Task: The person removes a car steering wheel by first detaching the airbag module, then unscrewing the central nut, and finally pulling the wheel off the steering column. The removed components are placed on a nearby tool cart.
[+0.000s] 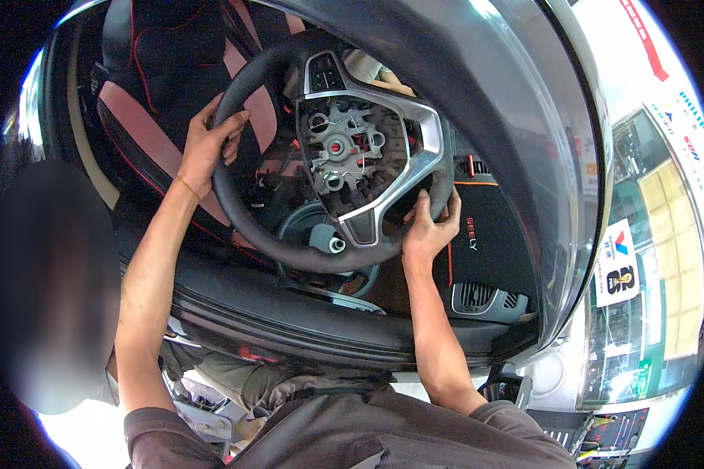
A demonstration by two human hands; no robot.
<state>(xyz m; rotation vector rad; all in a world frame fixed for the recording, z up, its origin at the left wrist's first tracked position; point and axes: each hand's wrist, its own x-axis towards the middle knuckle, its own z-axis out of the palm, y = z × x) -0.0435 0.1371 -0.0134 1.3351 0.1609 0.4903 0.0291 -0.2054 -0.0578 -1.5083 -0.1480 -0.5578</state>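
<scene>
A black steering wheel (281,250) with silver spokes fills the middle of the view, lifted off its column. Its centre cover is off, so the bare metal hub (338,148) with a red centre shows. My left hand (208,142) grips the rim at its upper left. My right hand (430,228) grips the rim at its lower right, fingers wrapped over the edge. Below the wheel, the steering column shaft (335,245) pokes out of a round opening.
A car seat in black and pink with red stitching (145,109) lies behind the wheel. The dark dashboard with an air vent (481,298) sits at lower right. The door frame (540,156) curves along the right. A blurred shape (51,289) stands at left.
</scene>
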